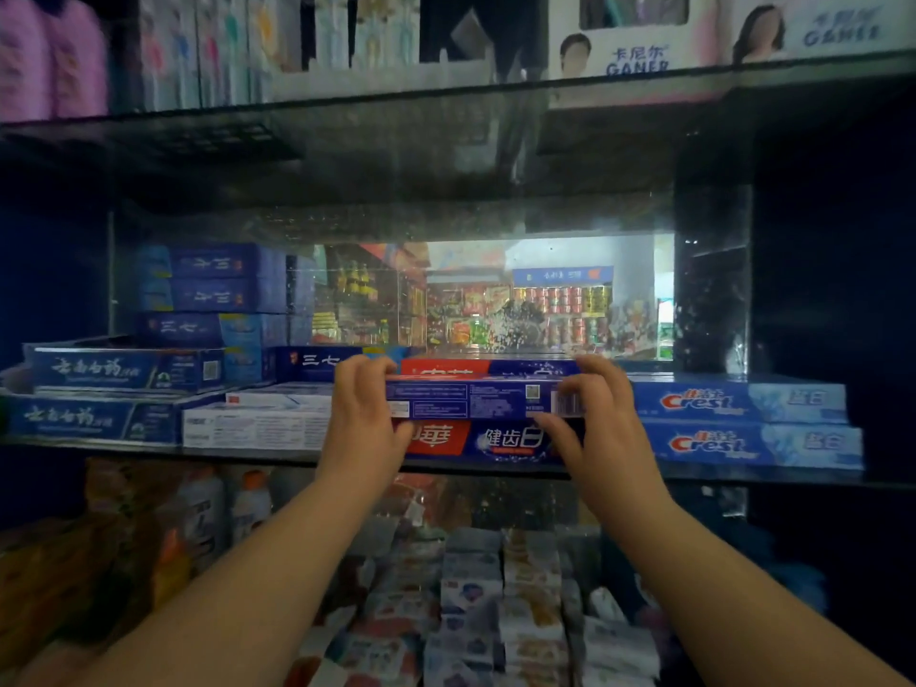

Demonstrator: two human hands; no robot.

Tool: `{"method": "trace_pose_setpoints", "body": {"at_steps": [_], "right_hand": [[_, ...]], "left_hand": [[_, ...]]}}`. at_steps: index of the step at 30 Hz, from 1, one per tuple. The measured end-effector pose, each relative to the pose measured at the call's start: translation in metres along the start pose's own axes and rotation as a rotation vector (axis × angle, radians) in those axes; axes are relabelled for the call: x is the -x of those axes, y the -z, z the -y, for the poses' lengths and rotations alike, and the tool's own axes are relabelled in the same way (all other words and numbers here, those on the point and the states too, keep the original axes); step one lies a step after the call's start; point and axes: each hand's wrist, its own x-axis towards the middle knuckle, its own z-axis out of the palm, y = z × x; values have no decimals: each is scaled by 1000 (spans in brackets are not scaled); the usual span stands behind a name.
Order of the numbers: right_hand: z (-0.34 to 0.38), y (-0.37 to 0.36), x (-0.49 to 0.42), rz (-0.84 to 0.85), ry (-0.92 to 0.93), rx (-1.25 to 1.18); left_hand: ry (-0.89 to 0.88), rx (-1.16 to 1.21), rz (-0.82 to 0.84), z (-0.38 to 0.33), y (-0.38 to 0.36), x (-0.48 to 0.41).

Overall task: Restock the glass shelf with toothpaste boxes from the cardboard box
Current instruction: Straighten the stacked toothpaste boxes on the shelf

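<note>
A blue toothpaste box [476, 400] with its printed back facing me lies on top of a red-and-blue toothpaste box [488, 441] at the front of the glass shelf [248, 454]. My left hand [364, 414] grips its left end, fingers curled over the top. My right hand [592, 414] grips its right end, with the thumb under the box. Another red-and-blue box [490, 366] lies just behind. The cardboard box is out of view.
Two Crest boxes [743, 423] are stacked to the right, white boxes [257, 421] and dark blue boxes [114, 389] to the left. A mirror [495, 295] backs the shelf. Another glass shelf [446, 96] hangs above. Packets and bottles [495, 597] fill the level below.
</note>
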Motion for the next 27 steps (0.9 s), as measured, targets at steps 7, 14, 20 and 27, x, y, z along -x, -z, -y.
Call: {"method": "trace_pose_setpoints", "body": {"at_steps": [7, 14, 20, 27], "right_hand": [[-6, -2, 8, 53, -125, -158], [-14, -9, 12, -57, 11, -146], [-11, -1, 0, 24, -32, -25], [5, 11, -34, -96, -134, -274]], "left_hand": [[60, 132, 87, 7, -3, 11], [59, 194, 25, 10, -5, 18], [2, 227, -53, 12, -6, 12], [220, 372, 111, 8, -4, -11]]}}
